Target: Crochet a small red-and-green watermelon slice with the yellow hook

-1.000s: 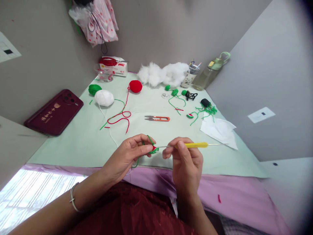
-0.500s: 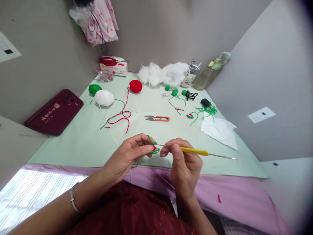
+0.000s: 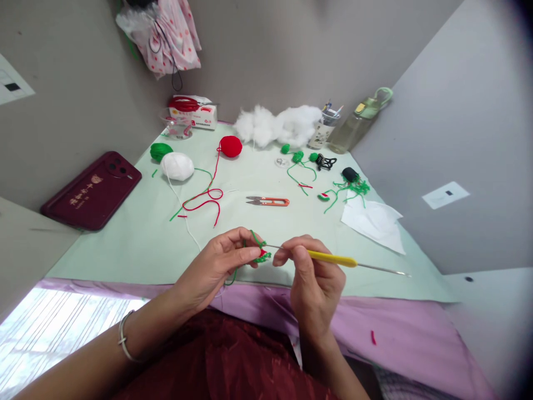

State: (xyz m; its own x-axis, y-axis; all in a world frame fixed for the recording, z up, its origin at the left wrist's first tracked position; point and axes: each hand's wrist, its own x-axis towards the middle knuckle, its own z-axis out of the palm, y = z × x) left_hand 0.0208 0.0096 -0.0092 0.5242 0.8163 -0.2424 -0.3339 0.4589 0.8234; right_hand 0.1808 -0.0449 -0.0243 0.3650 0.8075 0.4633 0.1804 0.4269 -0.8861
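My left hand pinches a small red and green crochet piece over the near edge of the pale green table, with green yarn looped over a finger. My right hand grips a yellow-handled crochet hook, its metal tip in the piece and its far end pointing right. Orange snips lie just beyond my hands. A red yarn ball, a white yarn ball and a green yarn ball sit farther back, with strands trailing toward me.
White stuffing, a pen cup and a water bottle stand at the back. Small green crochet bits, a black object and white tissue lie at right. A dark red phone rests at left.
The hook's far end has dropped lower and swung to the right, and my right hand shifted slightly left toward the piece. My left hand stayed in place.
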